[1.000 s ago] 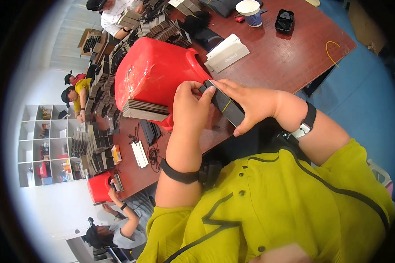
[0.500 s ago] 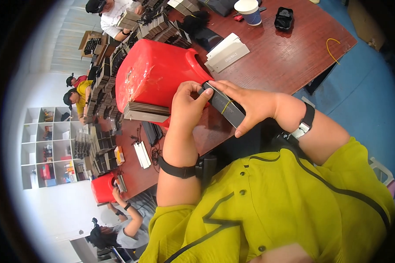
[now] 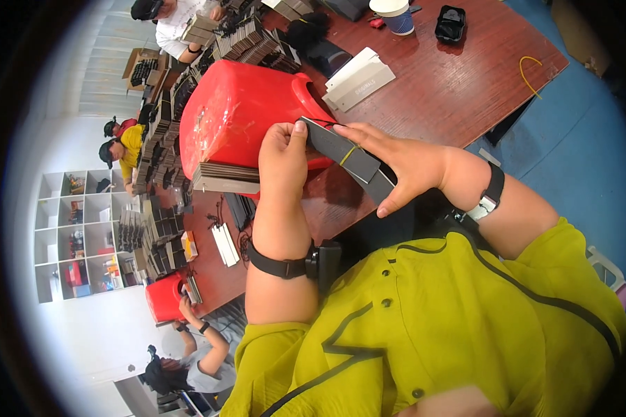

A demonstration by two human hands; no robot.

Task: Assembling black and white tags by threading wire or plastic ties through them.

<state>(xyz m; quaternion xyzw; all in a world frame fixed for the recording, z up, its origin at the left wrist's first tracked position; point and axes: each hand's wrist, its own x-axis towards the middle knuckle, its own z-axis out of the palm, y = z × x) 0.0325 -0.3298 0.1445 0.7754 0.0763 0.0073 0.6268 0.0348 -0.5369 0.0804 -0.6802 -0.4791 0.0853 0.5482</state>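
A bundle of dark grey cards (image 3: pixel 337 148), long and narrow with a thin yellow band round it, is held slanting over the table edge. My left hand (image 3: pixel 283 154) is closed on its upper left end, thumb on top and fingers curled behind. My right hand (image 3: pixel 414 167) cradles the long right side, its thumb by the lower end and its fingers stretched toward the upper end. A dark strip sticks out past the lower end of the banded part. A thin black cord shows at the upper end, near the right fingertips.
Behind my hands an upturned red plastic container (image 3: pixel 236 118) stands on the reddish-brown table (image 3: pixel 459 83). Stacked cards (image 3: pixel 226 179) rest against it. White cards (image 3: pixel 360 80), a paper cup (image 3: pixel 394 17) and a black tray (image 3: pixel 451 25) lie farther off. Other people work at the left.
The bundle has shifted up and left with my left hand, and more of its lower end shows. My right hand's fingers have spread a little wider along it.
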